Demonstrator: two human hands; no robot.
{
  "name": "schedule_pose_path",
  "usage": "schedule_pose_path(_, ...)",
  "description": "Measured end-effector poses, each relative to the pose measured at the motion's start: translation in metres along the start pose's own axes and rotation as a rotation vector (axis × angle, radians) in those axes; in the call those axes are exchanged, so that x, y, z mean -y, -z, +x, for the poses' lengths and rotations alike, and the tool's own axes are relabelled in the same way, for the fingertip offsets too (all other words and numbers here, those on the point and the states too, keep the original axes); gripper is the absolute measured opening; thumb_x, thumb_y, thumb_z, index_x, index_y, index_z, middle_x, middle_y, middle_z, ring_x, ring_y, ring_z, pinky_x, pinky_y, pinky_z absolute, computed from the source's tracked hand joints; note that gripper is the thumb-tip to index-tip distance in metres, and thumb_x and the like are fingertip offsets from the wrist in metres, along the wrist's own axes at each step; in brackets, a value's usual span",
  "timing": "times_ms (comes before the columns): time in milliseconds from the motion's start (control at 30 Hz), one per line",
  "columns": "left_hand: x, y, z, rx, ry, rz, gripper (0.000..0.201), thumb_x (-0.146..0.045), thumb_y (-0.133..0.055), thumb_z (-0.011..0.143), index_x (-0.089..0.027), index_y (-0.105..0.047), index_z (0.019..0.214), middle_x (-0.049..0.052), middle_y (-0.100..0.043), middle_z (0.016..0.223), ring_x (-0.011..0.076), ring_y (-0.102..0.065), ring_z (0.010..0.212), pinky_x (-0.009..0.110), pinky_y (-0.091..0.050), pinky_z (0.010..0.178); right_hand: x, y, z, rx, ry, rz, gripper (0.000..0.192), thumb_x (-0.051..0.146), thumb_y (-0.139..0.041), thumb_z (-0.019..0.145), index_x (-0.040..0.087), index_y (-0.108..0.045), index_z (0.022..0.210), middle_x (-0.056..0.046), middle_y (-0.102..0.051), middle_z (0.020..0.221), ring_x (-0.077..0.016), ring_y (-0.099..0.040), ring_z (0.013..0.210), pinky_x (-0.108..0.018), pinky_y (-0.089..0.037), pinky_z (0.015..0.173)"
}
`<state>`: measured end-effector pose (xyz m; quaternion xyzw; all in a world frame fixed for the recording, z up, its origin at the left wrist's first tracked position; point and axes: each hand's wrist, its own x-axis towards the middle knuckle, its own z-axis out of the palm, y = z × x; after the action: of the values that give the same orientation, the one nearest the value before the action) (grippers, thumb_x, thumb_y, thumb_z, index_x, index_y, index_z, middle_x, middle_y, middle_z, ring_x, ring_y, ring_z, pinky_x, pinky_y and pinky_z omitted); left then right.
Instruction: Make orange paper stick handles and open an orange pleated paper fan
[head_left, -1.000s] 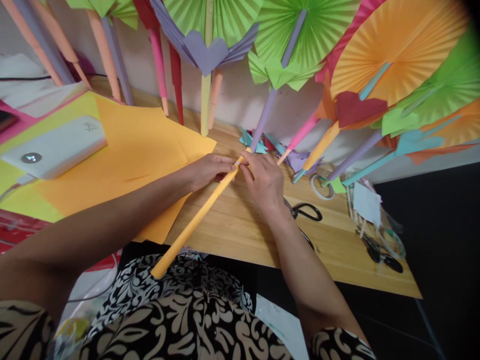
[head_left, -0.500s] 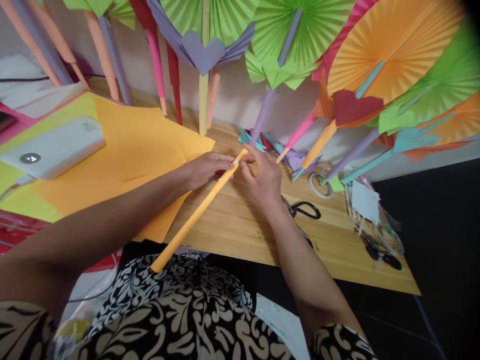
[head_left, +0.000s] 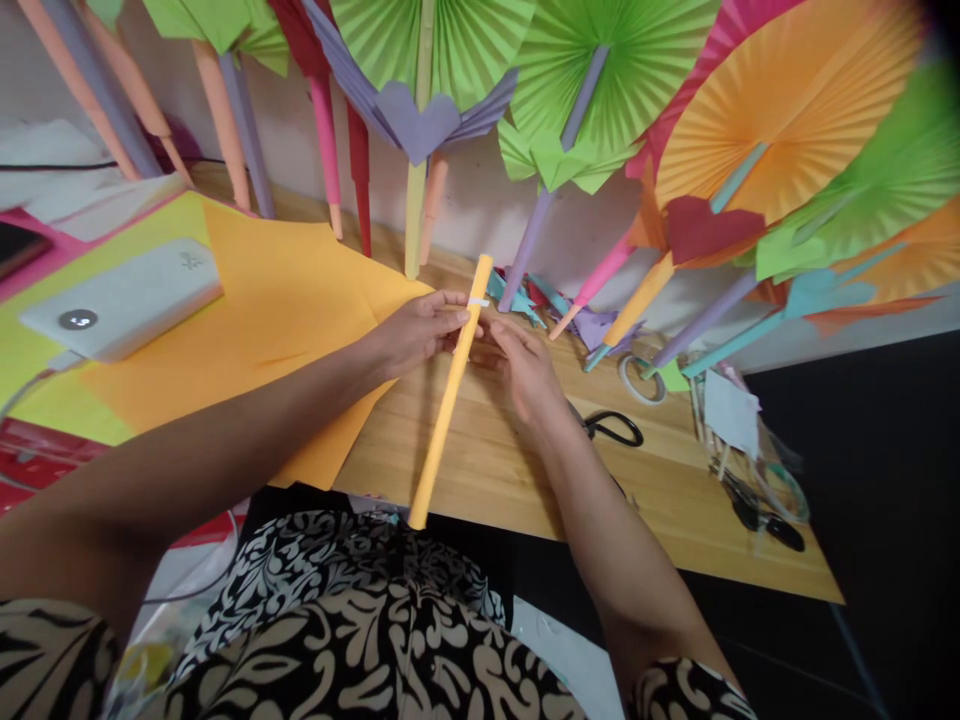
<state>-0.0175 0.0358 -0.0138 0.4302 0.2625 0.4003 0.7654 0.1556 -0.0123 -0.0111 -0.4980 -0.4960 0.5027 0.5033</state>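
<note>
A slim yellow-orange paper tube (head_left: 442,430) slants over the wooden table, its lower end near the front edge. Close to its upper end sits a short strip of white tape (head_left: 478,302), one end sticking out to the right. My left hand (head_left: 424,330) is closed round the tube just below the tape, thumb in front. Right beside the tube is my right hand (head_left: 529,370), its fingers drawn together, the tips partly hidden near the left fingertips. Whether it grips anything is hard to see.
Orange paper sheets (head_left: 300,290) and a white power bank (head_left: 127,300) lie at left. Pleated paper fans on paper-tube handles (head_left: 607,100) lean along the wall. Black-handled scissors (head_left: 615,428), a tape roll (head_left: 641,380) and paper scraps (head_left: 600,325) are at right.
The tube has turned more upright, its lower end swinging right. The tape's end now sticks out from it. My right hand has moved down slightly, off the tube's top.
</note>
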Motion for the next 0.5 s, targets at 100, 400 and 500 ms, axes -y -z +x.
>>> schedule_pose_path(100, 0.001, -0.002, 0.000, -0.020, -0.001, -0.038, 0.023, -0.017, -0.071, 0.089, -0.016, -0.057, 0.106, 0.002, -0.071, 0.083, 0.0129, -0.068, 0.074, 0.029, -0.054, 0.074, 0.001, -0.005, -0.002, 0.081, -0.044, 0.084, 0.032, 0.051, -0.068, 0.086, 0.027, -0.076, 0.106, -0.005, -0.074, 0.112, -0.0215, -0.067, 0.105, -0.036, -0.056, 0.084)
schedule_pose_path(400, 0.006, -0.014, -0.007, -0.027, 0.067, -0.032, 0.056, -0.006, -0.071, 0.084, -0.019, -0.047, 0.132, -0.002, -0.072, 0.081, 0.0125, -0.071, 0.070, 0.028, -0.060, 0.073, 0.001, -0.005, -0.002, 0.047, -0.104, 0.138, 0.019, 0.039, -0.077, 0.076, 0.023, -0.076, 0.086, 0.000, -0.070, 0.082, -0.0161, -0.063, 0.079, -0.031, -0.051, 0.075)
schedule_pose_path(500, 0.001, -0.012, -0.008, -0.087, 0.061, 0.160, 0.052, -0.011, -0.072, 0.086, -0.016, -0.050, 0.133, 0.000, -0.072, 0.074, 0.0133, -0.070, 0.063, 0.028, -0.060, 0.066, 0.003, -0.004, -0.002, 0.035, -0.126, 0.142, 0.019, 0.038, -0.077, 0.073, 0.021, -0.073, 0.081, 0.002, -0.063, 0.072, -0.0126, -0.054, 0.066, -0.028, -0.045, 0.065)
